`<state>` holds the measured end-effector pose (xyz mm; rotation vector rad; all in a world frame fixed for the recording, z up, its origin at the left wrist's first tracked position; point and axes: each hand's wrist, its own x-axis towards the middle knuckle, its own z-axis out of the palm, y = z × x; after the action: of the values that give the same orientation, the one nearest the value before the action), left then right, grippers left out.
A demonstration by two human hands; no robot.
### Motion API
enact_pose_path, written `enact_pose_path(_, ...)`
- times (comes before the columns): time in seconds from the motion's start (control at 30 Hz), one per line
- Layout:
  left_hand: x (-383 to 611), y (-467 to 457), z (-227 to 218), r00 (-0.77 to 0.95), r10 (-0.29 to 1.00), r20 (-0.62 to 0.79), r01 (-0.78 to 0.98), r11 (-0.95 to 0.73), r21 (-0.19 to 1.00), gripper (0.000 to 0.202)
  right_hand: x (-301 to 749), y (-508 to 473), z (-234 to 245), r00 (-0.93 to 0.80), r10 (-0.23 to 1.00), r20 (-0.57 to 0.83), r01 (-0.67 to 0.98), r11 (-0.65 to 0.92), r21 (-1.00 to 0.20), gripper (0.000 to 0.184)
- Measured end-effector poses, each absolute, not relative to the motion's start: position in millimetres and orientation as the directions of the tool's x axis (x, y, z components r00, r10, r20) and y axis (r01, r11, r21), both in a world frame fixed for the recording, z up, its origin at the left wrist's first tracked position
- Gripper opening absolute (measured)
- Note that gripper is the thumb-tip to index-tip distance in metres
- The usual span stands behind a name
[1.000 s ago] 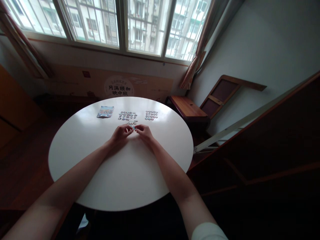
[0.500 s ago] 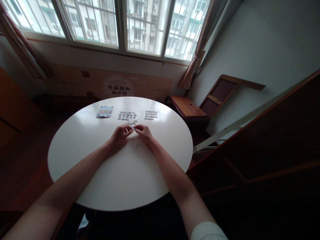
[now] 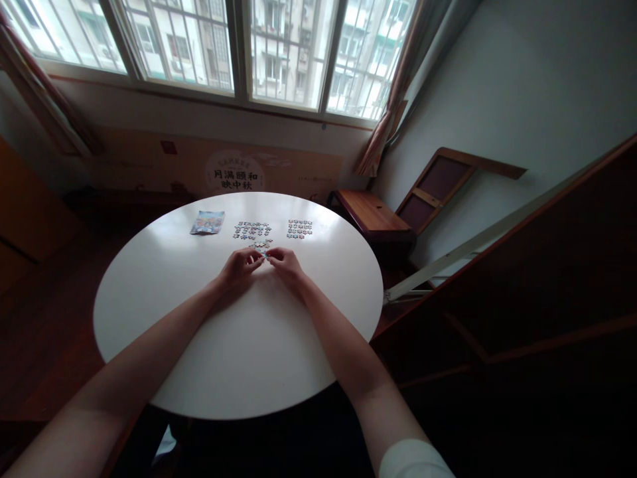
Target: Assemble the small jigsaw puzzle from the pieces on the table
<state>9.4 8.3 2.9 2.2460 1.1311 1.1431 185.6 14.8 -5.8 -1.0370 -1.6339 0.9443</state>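
Note:
Both hands meet above the white round table, their fingertips nearly touching. A small bluish jigsaw puzzle piece is pinched between them. My left hand is closed with thumb and fingers on its left side. On its right side my right hand pinches in the same way. Just beyond the fingertips lies a loose pile of puzzle pieces, partly hidden by the hands. Farther back, puzzle pieces are spread in rough rows, and to their right sits a tidier block of pieces.
A colourful printed packet lies at the back left of the table. Beyond the table's right edge stand a wooden bench and a folded wooden frame against the wall. A dark wooden panel rises at the right.
The hands stay together around the piece with hardly any movement. The whole view has shifted very slightly.

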Motion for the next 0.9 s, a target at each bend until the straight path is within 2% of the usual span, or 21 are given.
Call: enact_pose_path(0.9,9.0,8.1,3.9,0.346,0.803,0.486,0.501,-0.596,0.628,0.024,184.9,11.9,-1.7,-0.18,0.934,0.31,0.212,0.345,-0.914,0.015)
